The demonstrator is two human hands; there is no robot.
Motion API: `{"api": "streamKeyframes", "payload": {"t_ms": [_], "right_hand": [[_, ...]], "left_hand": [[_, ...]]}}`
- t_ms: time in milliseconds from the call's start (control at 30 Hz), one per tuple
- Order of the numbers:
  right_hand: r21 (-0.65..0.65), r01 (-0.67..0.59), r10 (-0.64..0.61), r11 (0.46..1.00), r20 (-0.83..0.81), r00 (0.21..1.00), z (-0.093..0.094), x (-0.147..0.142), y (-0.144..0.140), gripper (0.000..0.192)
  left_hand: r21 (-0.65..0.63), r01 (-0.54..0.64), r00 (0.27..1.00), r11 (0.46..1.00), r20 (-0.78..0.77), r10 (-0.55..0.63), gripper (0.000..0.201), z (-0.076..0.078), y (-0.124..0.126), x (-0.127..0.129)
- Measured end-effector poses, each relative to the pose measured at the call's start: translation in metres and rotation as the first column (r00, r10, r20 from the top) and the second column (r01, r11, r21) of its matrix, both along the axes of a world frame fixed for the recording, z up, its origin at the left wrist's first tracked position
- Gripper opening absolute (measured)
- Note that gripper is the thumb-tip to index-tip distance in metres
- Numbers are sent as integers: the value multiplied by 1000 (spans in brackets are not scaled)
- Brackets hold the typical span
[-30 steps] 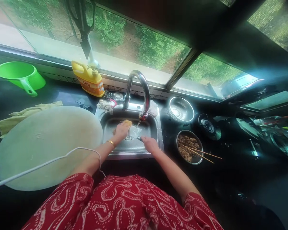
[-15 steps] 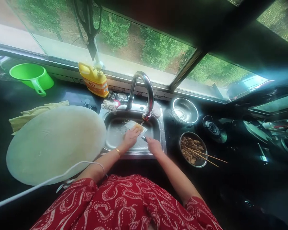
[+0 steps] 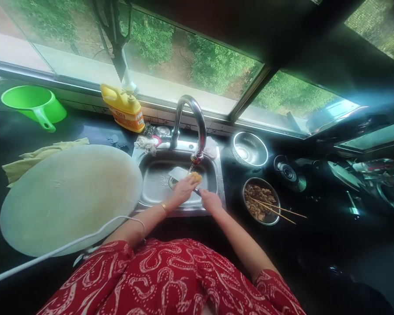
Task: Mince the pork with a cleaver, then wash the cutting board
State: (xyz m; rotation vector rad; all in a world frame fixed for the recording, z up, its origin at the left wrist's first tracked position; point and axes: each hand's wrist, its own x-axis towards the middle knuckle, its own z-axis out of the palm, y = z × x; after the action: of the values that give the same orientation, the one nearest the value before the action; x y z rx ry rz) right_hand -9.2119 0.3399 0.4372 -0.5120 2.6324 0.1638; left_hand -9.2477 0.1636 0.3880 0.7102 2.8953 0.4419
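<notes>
Over the sink (image 3: 151, 186), my right hand (image 3: 211, 201) is closed around the dark handle of a cleaver (image 3: 176, 173). The broad blade points away to the left under the faucet (image 3: 202, 127), and a thin stream of water falls by it. My left hand (image 3: 183, 189) is pressing a yellow sponge (image 3: 196, 177) near the handle end of the blade. Fingers and sponge cover part of the cleaver.
Left of the sink lies a large round board (image 3: 68, 197), with a white cord (image 3: 95, 234) crossing it. A yellow jug (image 3: 124, 111) and green dipper (image 3: 36, 105) stand behind. To the right are a metal strainer (image 3: 251, 149) and a bowl of food (image 3: 261, 203) with chopsticks.
My left hand has slid the sponge slightly right, toward the handle. The cleaver's blade has turned, and more of it shows left of the hand. The whole view has shifted a little.
</notes>
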Motion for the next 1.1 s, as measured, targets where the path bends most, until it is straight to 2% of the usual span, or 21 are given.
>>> {"api": "streamKeyframes", "payload": {"t_ms": [100, 167, 233, 267, 367, 433, 500, 600, 667, 700, 733, 767, 833, 900, 967, 1000, 1033, 1100], "right_hand": [[-7, -15, 15, 1000, 11, 1000, 0, 3, 2, 48], [-21, -21, 21, 1000, 13, 1000, 0, 4, 4, 49], [-44, -20, 21, 999, 6, 1000, 2, 1, 1, 49], [-53, -19, 20, 998, 2, 1000, 3, -1, -3, 49], [-70, -35, 35, 997, 12, 999, 5, -8, -15, 47], [-71, -41, 43, 997, 20, 999, 5, -9, -18, 46], [-66, -35, 36, 997, 20, 999, 3, -5, -13, 48], [-83, 15, -16, 996, 0, 1000, 0, 2, 4, 51], [-158, 105, -110, 982, -19, 994, -2, 4, 15, 50], [-236, 182, -187, 954, 2, 982, -3, 3, 17, 47], [-344, 303, -294, 888, 80, 952, -5, 2, 17, 43], [-445, 448, -397, 775, 209, 894, -7, 0, 15, 36], [-525, 700, -490, 484, 500, 714, -12, -4, 6, 21], [-488, 846, -428, 214, 732, 530, -16, -5, -6, 17], [-436, 900, -281, 14, 862, 422, -18, -1, -13, 25], [-395, 915, -193, -77, 907, 375, -18, 3, -13, 30], [-356, 924, -119, -139, 933, 341, -18, 7, -12, 34], [-317, 934, -45, -163, 948, 314, -14, 17, -4, 41]], "left_hand": [[-66, -124, 991, 990, 45, 127, 40, -7, -24, -13], [-132, -248, 966, 960, 40, 256, 39, -6, -42, -23], [-143, -298, 954, 944, -4, 301, 41, 0, -43, -23], [-126, -275, 961, 953, -23, 274, 43, 3, -36, -20], [-58, -88, 996, 994, -21, 87, 45, 5, -10, -4], [-57, -61, 998, 996, 24, 62, 46, 0, -8, -1], [-104, -153, 985, 983, 69, 161, 44, -8, -28, -9], [-219, -339, 922, 915, 116, 369, 40, -17, -81, -28], [-238, -444, 877, 864, 82, 473, 41, -16, -107, -37], [-218, -490, 858, 844, 48, 511, 43, -14, -111, -38], [-181, -523, 846, 833, 10, 534, 46, -10, -109, -38], [-137, -537, 842, 832, -22, 540, 49, -6, -101, -35], [-53, -471, 882, 880, -55, 469, 54, 0, -70, -23], [9, -290, 955, 957, -66, 289, 54, 0, -34, -6], [51, -96, 992, 994, -77, 100, 52, -5, -9, 6], [60, -45, 996, 997, -76, 50, 50, -9, -5, 9], [59, -37, 997, 998, -65, 41, 48, -12, -6, 8], [18, -123, 992, 992, -15, 124, 47, -16, -25, -4]]}}
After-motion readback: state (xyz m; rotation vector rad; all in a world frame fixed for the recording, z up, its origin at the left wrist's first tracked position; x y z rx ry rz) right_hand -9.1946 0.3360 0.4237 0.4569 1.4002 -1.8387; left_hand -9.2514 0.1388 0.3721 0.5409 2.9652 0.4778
